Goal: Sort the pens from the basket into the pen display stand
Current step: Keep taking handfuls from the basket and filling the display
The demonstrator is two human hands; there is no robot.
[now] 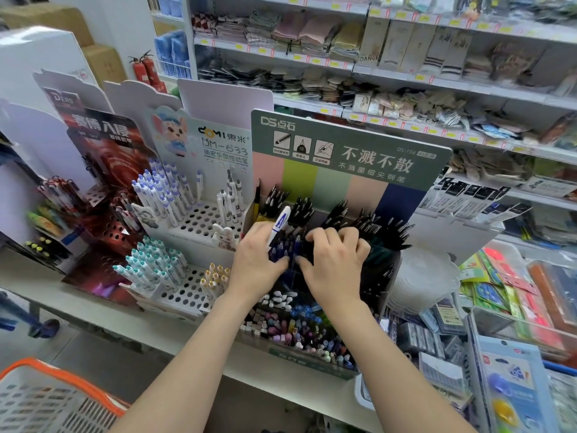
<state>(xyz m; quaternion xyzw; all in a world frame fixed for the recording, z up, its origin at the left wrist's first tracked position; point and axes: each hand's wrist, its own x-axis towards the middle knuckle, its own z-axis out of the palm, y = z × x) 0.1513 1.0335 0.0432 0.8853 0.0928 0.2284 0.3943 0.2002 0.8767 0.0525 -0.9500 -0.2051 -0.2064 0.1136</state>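
Left hand (259, 264) grips a white-and-blue pen (278, 228) over the pen display stand (343, 164). Right hand (335, 260) curls among its black pens (395, 234); I cannot confirm a hold. Basket (37, 398) lies lower left.

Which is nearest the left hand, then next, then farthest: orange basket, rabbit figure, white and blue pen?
1. White and blue pen, held in the left hand.
2. Rabbit figure, just left of it.
3. Orange basket, bottom-left corner.

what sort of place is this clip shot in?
Likely a stationery or variety shop: branded pen display stands packed with pens, wall shelves with yellow price tags holding folded socks, and an orange-rimmed shopping basket at lower left.
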